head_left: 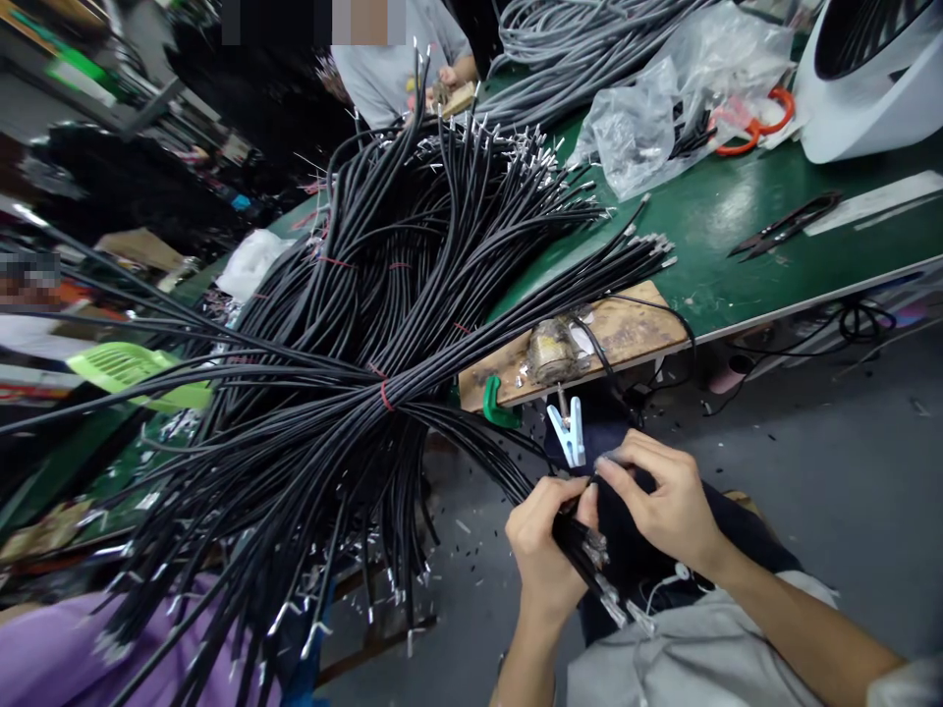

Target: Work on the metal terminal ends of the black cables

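A large heap of black cables [413,295] lies over the bench, tied with thin red bands, many ends stripped to silvery wire. My left hand [549,540] is closed around a black cable, with several frayed cable ends [600,570] hanging below it. Thumb and fingers of my right hand [663,496] pinch the tip of that cable, close to the left fingertips. Just above my hands, a light blue clothespin [567,434] sits on the shaft of a small motor [552,351] mounted on a wooden board [626,329].
A green clamp [499,403] grips the board's edge. On the green table [714,221] are black snips [785,226], orange-handled scissors [755,123], plastic bags [640,123] and a grey cable coil [589,39]. A white fan [847,108] stands at right. Another person [402,69] works opposite; purple cloth [59,648] shows lower left.
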Tool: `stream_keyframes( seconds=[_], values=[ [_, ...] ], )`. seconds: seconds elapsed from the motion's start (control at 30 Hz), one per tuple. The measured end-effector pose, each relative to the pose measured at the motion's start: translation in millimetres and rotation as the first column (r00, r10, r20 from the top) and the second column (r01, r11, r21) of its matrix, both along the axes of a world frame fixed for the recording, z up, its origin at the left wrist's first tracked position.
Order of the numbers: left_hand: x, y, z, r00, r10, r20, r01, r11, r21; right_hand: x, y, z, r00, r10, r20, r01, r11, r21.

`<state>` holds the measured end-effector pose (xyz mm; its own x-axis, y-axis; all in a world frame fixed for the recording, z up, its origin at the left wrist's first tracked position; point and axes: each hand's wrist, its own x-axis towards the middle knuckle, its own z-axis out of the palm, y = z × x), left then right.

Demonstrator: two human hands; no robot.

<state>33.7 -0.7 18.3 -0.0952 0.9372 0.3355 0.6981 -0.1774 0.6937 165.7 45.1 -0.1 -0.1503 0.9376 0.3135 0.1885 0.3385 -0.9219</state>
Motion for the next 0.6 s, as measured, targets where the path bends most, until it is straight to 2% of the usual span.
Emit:
stream_keyframes(
  seconds=[0.1,0.17,0.23,0.3,0.4,0.43,0.53,0.6],
  values=[
    [-0.5,-0.2,0.5,1.000,0.010,-0.011,-0.010,1.000,0.002,-1.8,-1.6,-2.7,0.991,-0.110,0.075,0.094,0.977,0.193],
    [-1.3,0.5,3.0,1.000,0.013,-0.020,-0.013,1.000,0.011,-0.4,-0.7,-7.6,0.993,-0.100,0.058,0.083,0.965,0.250],
    [-2.0,1.2,5.1,1.000,0.020,-0.020,-0.019,1.000,0.020,2.6,1.1,-13.6,0.999,-0.039,0.027,0.032,0.978,0.208],
    [-1.9,1.5,5.5,1.000,0.021,-0.010,-0.021,0.999,0.025,5.1,2.7,-18.0,1.000,0.003,-0.028,-0.001,0.997,0.072],
    [-1.4,0.5,3.1,1.000,0.005,0.008,-0.005,1.000,0.014,4.6,3.6,-17.1,0.988,0.076,-0.135,-0.091,0.990,-0.109],
    [-1.8,0.1,2.4,1.000,-0.001,0.013,0.001,1.000,0.002,3.6,4.0,-14.7,0.983,0.111,-0.145,-0.126,0.987,-0.104],
    [-7.4,0.5,4.9,0.998,-0.052,0.039,0.054,0.996,-0.070,1.3,7.1,-6.0,0.980,0.180,-0.085,-0.177,0.983,0.044],
    [-14.3,3.3,10.4,0.980,-0.172,0.095,0.184,0.975,-0.127,1.1,9.9,-3.2,0.952,0.281,-0.117,-0.273,0.958,0.084]
  ],
)
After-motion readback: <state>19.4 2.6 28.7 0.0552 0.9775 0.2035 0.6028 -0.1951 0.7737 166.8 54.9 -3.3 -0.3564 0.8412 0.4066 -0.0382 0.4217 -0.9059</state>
